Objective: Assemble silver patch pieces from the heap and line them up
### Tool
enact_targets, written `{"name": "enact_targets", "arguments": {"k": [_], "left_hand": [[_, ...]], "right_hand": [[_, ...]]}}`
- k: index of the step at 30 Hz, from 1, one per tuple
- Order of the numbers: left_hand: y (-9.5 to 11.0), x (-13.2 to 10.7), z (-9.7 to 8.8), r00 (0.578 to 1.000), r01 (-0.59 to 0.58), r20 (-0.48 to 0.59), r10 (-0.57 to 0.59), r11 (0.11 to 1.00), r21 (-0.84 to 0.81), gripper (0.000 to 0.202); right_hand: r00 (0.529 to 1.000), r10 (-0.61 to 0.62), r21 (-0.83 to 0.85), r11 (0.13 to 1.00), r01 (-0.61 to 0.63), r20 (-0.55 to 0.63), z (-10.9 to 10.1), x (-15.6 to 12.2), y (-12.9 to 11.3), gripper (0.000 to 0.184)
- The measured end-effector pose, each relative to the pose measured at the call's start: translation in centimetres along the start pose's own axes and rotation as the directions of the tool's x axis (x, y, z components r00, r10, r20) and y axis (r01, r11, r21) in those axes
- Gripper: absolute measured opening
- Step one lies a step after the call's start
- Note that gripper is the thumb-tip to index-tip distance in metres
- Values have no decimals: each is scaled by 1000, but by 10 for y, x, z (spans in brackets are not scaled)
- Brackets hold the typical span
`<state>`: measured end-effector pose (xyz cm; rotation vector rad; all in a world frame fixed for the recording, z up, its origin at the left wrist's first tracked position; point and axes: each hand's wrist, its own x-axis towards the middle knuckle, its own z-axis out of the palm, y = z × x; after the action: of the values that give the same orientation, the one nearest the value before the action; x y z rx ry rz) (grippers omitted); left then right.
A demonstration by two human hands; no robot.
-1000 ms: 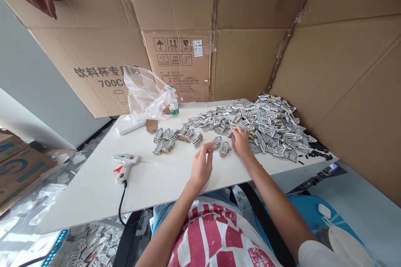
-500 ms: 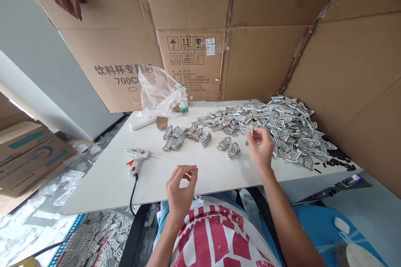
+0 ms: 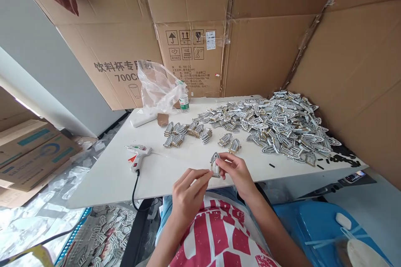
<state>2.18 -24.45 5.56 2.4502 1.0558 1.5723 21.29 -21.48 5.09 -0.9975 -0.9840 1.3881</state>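
In front of my body, over the table's near edge, my right hand pinches a small arch-shaped metallic piece by its right side. It stands roughly upright, silver with slots inside. My left hand has closed thumb and fingertips at the piece's lower left edge. Beyond the hands, two small stacks of similar pieces sit apart from a larger group of stacks. A big loose heap of these pieces covers the right of the table.
A white glue gun with a black cord lies on the left of the white table. Behind it are a plastic bag, a bottle and a brown scrap. Black bits lie far right. Cardboard walls enclose the back.
My right hand has come from the heap to the middle with an arch-shaped piece. My left hand has moved right and closed on its edge. A black bit now shows near the heap.
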Motion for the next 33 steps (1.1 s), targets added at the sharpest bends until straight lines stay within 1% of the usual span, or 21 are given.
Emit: {"name": "enact_targets", "arguments": {"k": [4,8,12,16,21,25,30,33], "left_hand": [[-4,3,2,995,84,62,-79,992,-92,33],[-6,8,4,988,110,121,-92,982,-154,33],[-9,10,5,988,121,110,-104,979,-165,31],[-11,10,5,992,96,103,-78,979,-179,31],[-14,12,3,992,61,121,-40,984,-170,32],[-16,15,0,991,54,134,-32,984,-168,32],[-16,16,0,988,68,148,-46,987,-143,33],[-14,15,1,988,96,135,-81,989,-113,26]], "right_hand": [[1000,2,-19,1000,-2,-15,-1,1,4,47],[999,31,-29,999,-31,-9,0,1,9,48],[998,63,-5,998,-63,21,2,1,13,45],[994,86,32,996,-88,61,5,1,14,45],[992,116,73,990,-120,58,9,2,14,45],[991,118,102,987,-123,58,12,3,15,43],[987,155,159,974,-160,41,17,2,15,43],[987,157,219,962,-161,38,20,1,14,41]]}}
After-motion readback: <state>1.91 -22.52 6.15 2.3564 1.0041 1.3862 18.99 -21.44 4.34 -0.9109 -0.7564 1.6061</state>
